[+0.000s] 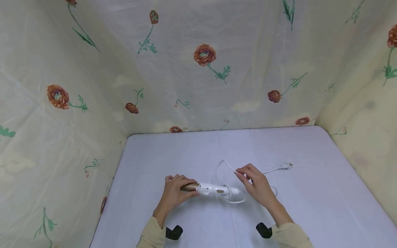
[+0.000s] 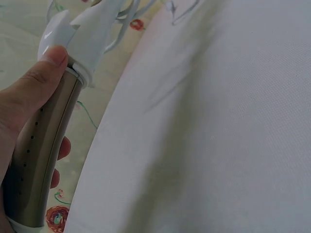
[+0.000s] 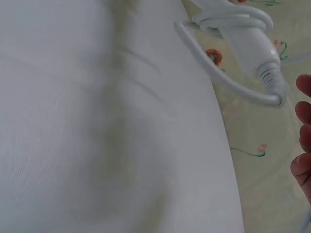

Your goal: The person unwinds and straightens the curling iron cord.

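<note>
On the white bench (image 1: 310, 193), the left hand (image 1: 174, 193) grips a curling iron (image 1: 211, 189) barrel, half-hidden; the right hand (image 1: 257, 184) pinches its cord (image 1: 273, 169).

Makeshift recording booth: floral cloth (image 1: 198, 69) walls round a white-covered table (image 1: 310, 193).

L hand (image 1: 173, 193) grips curler (image 1: 211, 189), R hand (image 1: 255, 182) pinches cord (image 1: 229, 167).

table (image 1: 310, 213): open all round | obstacle: looped cord (image 1: 270, 169) (right side)
</note>
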A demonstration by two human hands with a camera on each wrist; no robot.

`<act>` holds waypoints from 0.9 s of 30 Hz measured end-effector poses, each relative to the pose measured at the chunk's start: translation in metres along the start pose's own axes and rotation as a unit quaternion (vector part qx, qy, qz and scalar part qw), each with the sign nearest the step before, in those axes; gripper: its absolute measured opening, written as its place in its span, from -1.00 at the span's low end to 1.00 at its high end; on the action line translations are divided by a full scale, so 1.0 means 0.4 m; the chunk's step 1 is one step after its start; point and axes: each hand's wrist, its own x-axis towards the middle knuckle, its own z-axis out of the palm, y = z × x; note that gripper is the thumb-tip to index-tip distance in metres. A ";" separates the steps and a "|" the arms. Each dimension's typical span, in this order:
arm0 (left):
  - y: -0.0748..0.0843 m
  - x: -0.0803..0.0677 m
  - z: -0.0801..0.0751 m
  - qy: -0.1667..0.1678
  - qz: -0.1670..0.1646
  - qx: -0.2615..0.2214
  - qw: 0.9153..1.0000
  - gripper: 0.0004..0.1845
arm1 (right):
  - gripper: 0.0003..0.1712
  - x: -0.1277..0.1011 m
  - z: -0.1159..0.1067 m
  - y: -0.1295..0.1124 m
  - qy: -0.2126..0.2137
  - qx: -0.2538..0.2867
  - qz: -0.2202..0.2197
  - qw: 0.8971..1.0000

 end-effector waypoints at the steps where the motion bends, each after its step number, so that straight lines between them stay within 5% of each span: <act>1: -0.001 0.000 0.000 -0.002 0.002 -0.006 1.000 -0.54 | -0.85 0.000 0.002 0.005 -0.004 0.002 0.007 1.000; 16: -0.011 -0.005 -0.004 -0.037 0.003 -0.108 0.994 -0.59 | -0.83 -0.030 0.050 0.058 -0.110 -0.030 0.093 0.989; 27: -0.012 -0.005 -0.007 -0.037 -0.027 -0.154 0.987 -0.57 | -0.74 -0.091 0.100 0.076 -0.141 -0.025 0.102 0.984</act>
